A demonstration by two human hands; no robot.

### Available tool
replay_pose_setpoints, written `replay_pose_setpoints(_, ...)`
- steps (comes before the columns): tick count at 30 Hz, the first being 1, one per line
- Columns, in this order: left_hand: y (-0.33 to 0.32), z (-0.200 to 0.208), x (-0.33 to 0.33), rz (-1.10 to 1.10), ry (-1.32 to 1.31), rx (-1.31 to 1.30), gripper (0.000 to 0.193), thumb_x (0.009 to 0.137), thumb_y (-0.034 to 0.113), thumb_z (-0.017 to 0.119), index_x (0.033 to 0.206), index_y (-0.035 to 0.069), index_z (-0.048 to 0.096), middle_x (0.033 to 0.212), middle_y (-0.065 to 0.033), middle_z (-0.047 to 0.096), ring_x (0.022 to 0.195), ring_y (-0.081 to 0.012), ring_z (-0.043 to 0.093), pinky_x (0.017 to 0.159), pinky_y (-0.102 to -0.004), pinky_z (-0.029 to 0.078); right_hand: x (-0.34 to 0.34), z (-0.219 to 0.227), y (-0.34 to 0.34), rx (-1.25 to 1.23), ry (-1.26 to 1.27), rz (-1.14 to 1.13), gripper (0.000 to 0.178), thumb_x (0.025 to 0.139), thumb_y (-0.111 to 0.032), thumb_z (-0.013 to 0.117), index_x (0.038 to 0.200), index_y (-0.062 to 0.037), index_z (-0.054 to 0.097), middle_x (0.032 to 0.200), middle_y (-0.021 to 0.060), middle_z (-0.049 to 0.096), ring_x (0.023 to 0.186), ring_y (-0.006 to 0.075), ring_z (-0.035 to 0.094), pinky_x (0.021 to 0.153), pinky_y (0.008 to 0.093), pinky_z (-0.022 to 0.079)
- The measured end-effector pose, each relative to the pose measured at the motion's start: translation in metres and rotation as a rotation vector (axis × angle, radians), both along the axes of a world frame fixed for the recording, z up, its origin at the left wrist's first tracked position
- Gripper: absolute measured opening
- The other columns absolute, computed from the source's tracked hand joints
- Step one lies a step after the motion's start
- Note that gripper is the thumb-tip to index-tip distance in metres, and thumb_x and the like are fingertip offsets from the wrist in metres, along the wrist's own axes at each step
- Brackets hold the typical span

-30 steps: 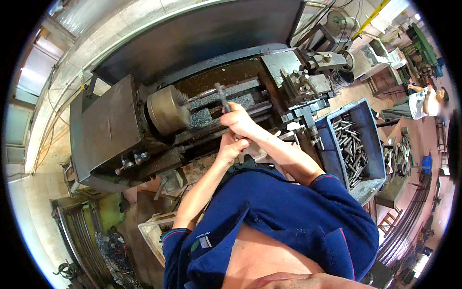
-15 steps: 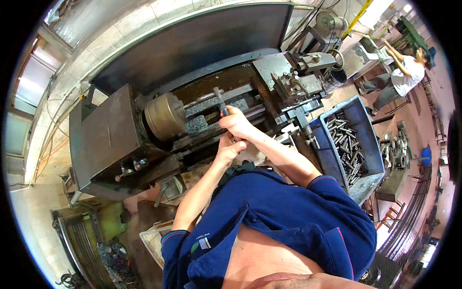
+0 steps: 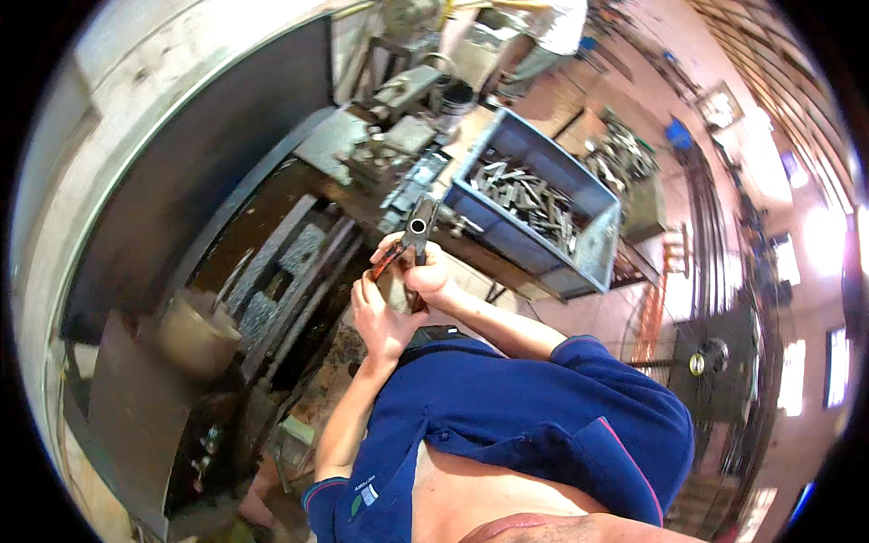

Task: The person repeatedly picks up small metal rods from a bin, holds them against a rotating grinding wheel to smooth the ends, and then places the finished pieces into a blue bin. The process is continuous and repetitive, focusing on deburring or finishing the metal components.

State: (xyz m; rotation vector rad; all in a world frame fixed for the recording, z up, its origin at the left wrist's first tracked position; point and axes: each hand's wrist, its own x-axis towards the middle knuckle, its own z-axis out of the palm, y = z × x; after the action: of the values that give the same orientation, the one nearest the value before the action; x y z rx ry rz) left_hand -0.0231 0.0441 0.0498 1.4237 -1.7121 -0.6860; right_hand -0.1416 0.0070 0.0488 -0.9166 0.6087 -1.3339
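Observation:
My right hand (image 3: 430,274) is wrapped round a dark metal tool (image 3: 420,251). Its top end carries a round, bright-rimmed tube mouth facing up, and an orange-red strip runs along its side. Just below, my left hand (image 3: 387,324) is curled against a greyish-brown piece (image 3: 396,291) between the two hands. Whether that piece is part of the tool I cannot tell. Both hands are in front of my body, beside a lathe bed (image 3: 312,258) strewn with metal chips. The lathe chuck (image 3: 201,335) is blurred, off to the left.
A blue bin (image 3: 534,258) holding several metal rods (image 3: 529,199) stands at the right. The tool post (image 3: 367,163) lies beyond my hands, with a dark splash guard (image 3: 208,154) behind the lathe. Another person (image 3: 557,27) is at the far top.
My view has swung to the right, so the bin now appears nearer the middle. Both hands have turned the tool, and its tube end now faces up toward me.

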Motion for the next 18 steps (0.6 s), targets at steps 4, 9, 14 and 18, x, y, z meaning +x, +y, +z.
replay_pose_setpoints(4,0.006,0.004,-0.02,-0.072,-0.028,-0.129,0.094,0.037,0.02,0.081,0.116,-0.006,0.037,0.102,-0.0199,0.046,0.094,-0.0371,0.049,0.082,-0.0416,0.042,-0.021,0.018,0.019,0.006,0.001,-0.137,0.043,0.063,0.005,0.048,0.106,-0.0008,0.053,0.097,0.0149,0.062,0.077,0.0178,0.061,0.046,0.0182,0.037)
replay_pose_setpoints(9,0.008,0.018,-0.051,-0.162,-0.071,-0.147,0.086,0.043,0.023,0.078,0.115,-0.005,0.039,0.099,-0.0189,0.047,0.091,-0.0365,0.049,0.08,-0.0418,0.043,-0.056,0.039,0.035,0.118,-0.105,-0.177,0.037,0.068,0.003,0.047,0.104,-0.0017,0.053,0.093,0.013,0.062,0.053,0.0097,0.052,0.038,0.0199,0.034)
replay_pose_setpoints(14,0.001,0.04,-0.097,-0.333,-0.219,-0.031,0.087,0.051,0.03,0.078,0.12,-0.005,0.038,0.105,-0.0193,0.049,0.098,-0.0351,0.051,0.083,-0.0402,0.043,-0.12,0.027,0.039,0.24,-0.144,-0.27,0.027,0.077,-0.015,0.05,0.101,-0.0029,0.051,0.094,0.0163,0.063,0.039,0.0058,0.04,0.035,0.0194,0.029)
replay_pose_setpoints(18,-0.013,0.056,-0.108,-0.471,-0.051,0.084,0.063,0.067,0.03,0.07,0.118,0.0,0.047,0.091,-0.0148,0.055,0.076,-0.0272,0.058,0.068,-0.0351,0.047,-0.203,0.013,0.017,0.404,-0.538,-0.227,0.037,0.079,-0.025,0.047,0.104,0.0024,0.049,0.103,0.0227,0.058,0.04,0.0042,0.035,0.033,0.0181,0.03)
